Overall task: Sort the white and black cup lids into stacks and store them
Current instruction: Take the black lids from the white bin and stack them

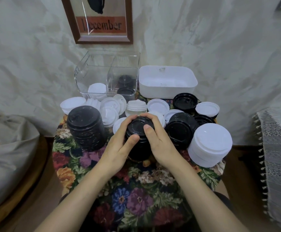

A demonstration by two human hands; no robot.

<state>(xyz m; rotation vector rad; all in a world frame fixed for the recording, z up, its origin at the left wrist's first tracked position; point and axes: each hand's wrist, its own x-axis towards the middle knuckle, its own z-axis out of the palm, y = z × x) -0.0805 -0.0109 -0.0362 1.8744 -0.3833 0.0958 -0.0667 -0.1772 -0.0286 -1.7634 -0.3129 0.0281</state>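
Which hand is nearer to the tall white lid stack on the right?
The right hand, gripping the central black stack beside the white stack; the left hand grips its far side.

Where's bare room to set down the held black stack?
Floral cloth at the near edge, this side of the tall black stack and white stack, is bare. White bin looks almost empty. Crowded: loose lids behind the left hand and right hand.
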